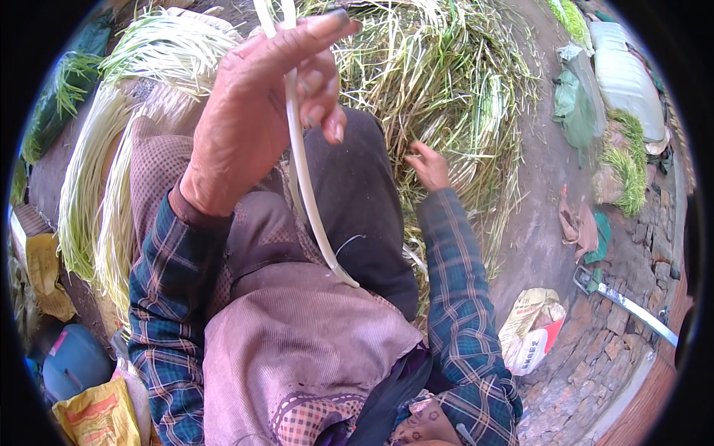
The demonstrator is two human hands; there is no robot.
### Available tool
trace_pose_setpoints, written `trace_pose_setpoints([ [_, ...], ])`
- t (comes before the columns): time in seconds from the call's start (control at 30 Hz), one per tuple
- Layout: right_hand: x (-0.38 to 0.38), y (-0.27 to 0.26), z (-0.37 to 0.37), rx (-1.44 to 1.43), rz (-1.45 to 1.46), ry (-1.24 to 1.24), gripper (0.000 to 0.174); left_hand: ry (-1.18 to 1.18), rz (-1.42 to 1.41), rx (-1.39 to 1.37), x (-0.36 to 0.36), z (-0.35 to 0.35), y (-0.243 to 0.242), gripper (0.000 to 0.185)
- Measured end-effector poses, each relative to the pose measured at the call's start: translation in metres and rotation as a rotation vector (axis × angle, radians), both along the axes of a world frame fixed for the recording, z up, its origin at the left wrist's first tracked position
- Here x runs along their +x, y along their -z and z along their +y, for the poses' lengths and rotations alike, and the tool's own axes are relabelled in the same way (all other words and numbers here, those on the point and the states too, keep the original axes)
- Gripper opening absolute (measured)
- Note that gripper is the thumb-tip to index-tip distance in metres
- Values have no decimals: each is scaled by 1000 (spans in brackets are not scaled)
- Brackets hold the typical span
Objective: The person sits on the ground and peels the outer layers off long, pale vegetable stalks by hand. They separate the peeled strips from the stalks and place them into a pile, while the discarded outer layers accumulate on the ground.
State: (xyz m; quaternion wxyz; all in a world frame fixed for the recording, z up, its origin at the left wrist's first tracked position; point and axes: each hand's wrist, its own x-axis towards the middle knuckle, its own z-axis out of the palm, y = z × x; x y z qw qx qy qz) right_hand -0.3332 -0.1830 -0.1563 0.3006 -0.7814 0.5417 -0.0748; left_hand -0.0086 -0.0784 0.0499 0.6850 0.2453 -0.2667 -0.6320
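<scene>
My left hand [251,111] is raised in front of me, closed around a few long white plant stalks, perhaps garlic shoots [305,167]. Their pale lower ends hang down over my lap, one reaching the pinkish apron [312,323]. To the right, my right hand [430,169] is low at the edge of a big tangled heap of green and straw-coloured leaves and stems [446,72]. Its fingers are bent, and whether anything is between them is unclear. Left of my knees lie long bundles of pale stalks [89,178], with another bundle [173,47] fanned across behind them.
A blue plastic container [75,359] and a yellow printed sack [100,415] are at lower left. On the right lie a green plastic bag [574,106], a bundle of green shoots [627,167], a printed bag [532,334] and a metal bar [636,309] on rough paving.
</scene>
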Motion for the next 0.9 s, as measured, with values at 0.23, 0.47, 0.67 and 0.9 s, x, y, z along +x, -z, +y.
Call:
trace_pose_setpoints([
  [0.23, 87, 67, -59, 110, -278, 115, 51, 24, -19, 140, 3, -3, 1, 42],
  [0.47, 97, 75, -76, 53, -250, 153, 25, -38, -11, 228, 10, -7, 12, 38],
  [0.67, 103, 78, -82, -27, -380, 254, 29, -52, 2, 258, 5, -7, 14, 35],
  [0.9, 103, 75, -95, 202, -370, 312, 26, -24, 13, 276, 6, -9, 18, 33],
])
